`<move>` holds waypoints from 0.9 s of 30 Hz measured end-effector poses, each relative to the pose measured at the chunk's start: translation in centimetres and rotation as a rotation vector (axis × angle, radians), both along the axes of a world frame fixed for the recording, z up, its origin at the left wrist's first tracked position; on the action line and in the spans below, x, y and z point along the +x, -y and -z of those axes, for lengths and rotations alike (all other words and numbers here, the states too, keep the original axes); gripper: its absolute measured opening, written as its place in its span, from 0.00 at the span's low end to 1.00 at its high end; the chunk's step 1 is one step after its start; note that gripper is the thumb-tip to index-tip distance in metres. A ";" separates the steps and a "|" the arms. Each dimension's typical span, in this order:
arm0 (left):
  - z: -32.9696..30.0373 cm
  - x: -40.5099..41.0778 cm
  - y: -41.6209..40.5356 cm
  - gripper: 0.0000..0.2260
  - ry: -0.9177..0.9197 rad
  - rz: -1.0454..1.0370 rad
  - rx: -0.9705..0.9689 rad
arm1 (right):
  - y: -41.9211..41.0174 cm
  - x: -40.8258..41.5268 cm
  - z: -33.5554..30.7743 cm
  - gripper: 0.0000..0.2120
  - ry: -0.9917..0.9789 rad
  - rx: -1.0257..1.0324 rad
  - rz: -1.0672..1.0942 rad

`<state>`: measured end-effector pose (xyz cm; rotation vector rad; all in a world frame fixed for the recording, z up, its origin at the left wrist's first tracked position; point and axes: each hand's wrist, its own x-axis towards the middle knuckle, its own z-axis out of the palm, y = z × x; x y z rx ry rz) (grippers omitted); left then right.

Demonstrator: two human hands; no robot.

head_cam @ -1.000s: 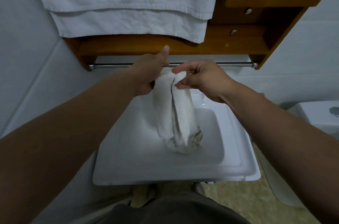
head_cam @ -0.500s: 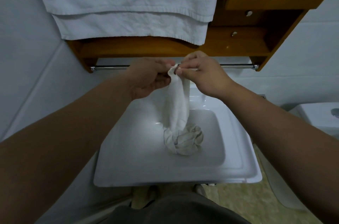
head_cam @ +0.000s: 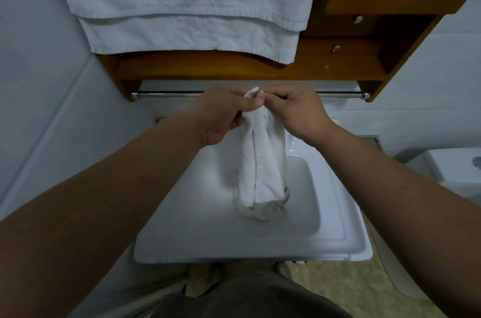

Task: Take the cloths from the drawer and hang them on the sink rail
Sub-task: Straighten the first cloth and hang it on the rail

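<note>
A white cloth hangs in folds over the white sink. My left hand and my right hand both pinch its top edge, close together, just in front of the chrome rail. Under the hanging cloth, a second crumpled cloth lies in the basin. The rail's middle is hidden behind my hands.
A wooden cabinet with small drawer knobs hangs above the rail. A large white towel drapes over its left part. A white toilet tank stands at the right. Pale walls close in on the left.
Both hands have lifted the cloth's top edge up and back toward the rail. The cloth now hangs longer and straighter above the crumpled one.
</note>
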<state>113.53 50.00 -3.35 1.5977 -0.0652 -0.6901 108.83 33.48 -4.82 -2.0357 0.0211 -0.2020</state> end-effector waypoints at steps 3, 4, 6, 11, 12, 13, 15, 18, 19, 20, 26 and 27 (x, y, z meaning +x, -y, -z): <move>0.5 0.1 0.1 0.06 -0.002 -0.112 0.022 | -0.2 -0.1 -0.2 0.07 0.006 -0.001 0.013; 0.6 0.0 0.1 0.06 0.004 -0.123 0.015 | -0.1 -0.1 -0.3 0.07 -0.004 0.025 0.015; 0.3 -0.2 0.1 0.05 0.014 -0.144 0.006 | 0.1 -0.1 -0.2 0.07 -0.028 0.074 0.014; 0.1 0.1 0.0 0.06 0.068 -0.184 0.110 | 0.2 -0.1 -0.4 0.04 -0.028 0.065 0.005; 0.1 0.1 0.0 0.06 0.094 -0.180 0.153 | 0.0 -0.2 -0.5 0.04 -0.016 0.027 -0.022; 0.1 0.1 0.0 0.07 0.118 -0.173 0.191 | -0.3 -0.3 -0.6 0.04 -0.007 0.004 -0.054; 0.2 0.1 0.1 0.10 0.147 -0.166 0.240 | -0.7 -0.4 -0.8 0.04 -0.007 0.016 -0.114; 0.1 -0.1 0.2 0.10 0.152 -0.136 0.246 | -1.2 -0.1 -1.1 0.04 0.003 0.039 -0.162; 0.1 -0.2 0.2 0.10 0.157 -0.120 0.247 | -1.2 0.1 -1.1 0.04 0.006 0.051 -0.156; 0.1 -0.2 0.1 0.10 0.154 -0.099 0.239 | -1.2 0.2 -1.2 0.04 0.009 0.065 -0.141; 0.0 -0.3 -0.2 0.10 0.085 -0.035 0.085 | -0.6 0.7 -1.7 0.03 -0.005 0.101 -0.033; -0.1 -0.4 -0.2 0.09 0.104 -0.024 0.090 | -0.6 0.7 -1.7 0.02 0.002 0.090 -0.021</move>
